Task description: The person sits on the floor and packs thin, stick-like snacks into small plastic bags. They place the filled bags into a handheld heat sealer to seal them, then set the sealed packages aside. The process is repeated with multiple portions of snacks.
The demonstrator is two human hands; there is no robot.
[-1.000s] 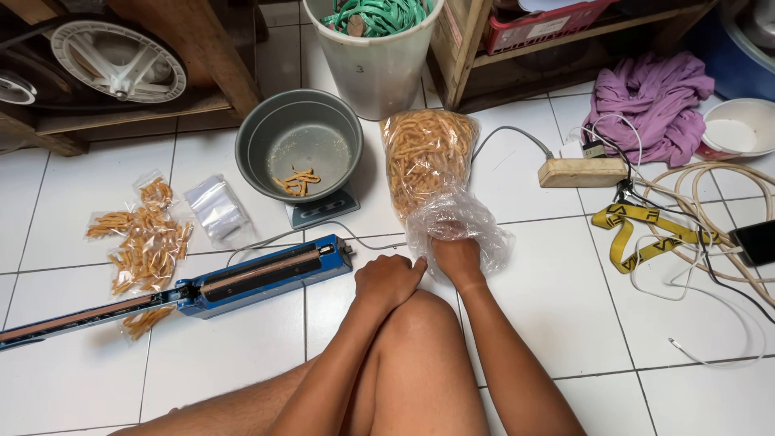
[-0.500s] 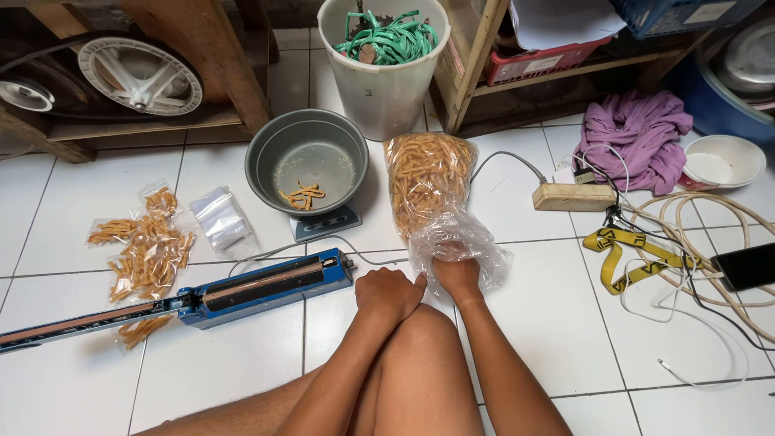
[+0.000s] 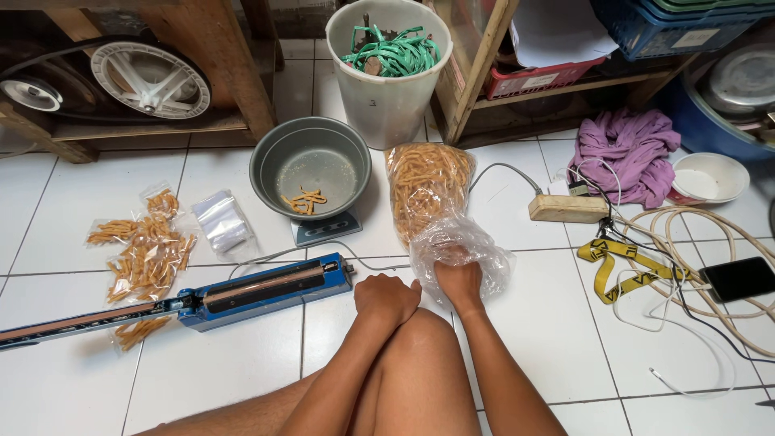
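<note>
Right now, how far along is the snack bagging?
Done: several small filled packets lie left of the blue sealer. In hand: the right hand is inside the big snack bag's mouth; the left hand rests closed. Left: the big bag is mostly full, few sticks in the bowl, empty small bags waiting.

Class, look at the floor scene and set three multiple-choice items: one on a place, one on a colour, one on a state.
1. Where is the right hand?
A. Inside the mouth of the big clear snack bag
B. On the heat sealer
C. In the white bucket

2. What colour is the heat sealer?
A. Red
B. Blue
C. Green

3. What state is the grey metal bowl on the scale in?
A. Heaped full
B. Upside down
C. Nearly empty, a few snack sticks inside

Answers: 1 A, the bag's plastic wraps round the hand; 2 B, its body is blue; 3 C, most of the bowl's bottom is bare. The left hand rests as a fist on the knee.
</note>
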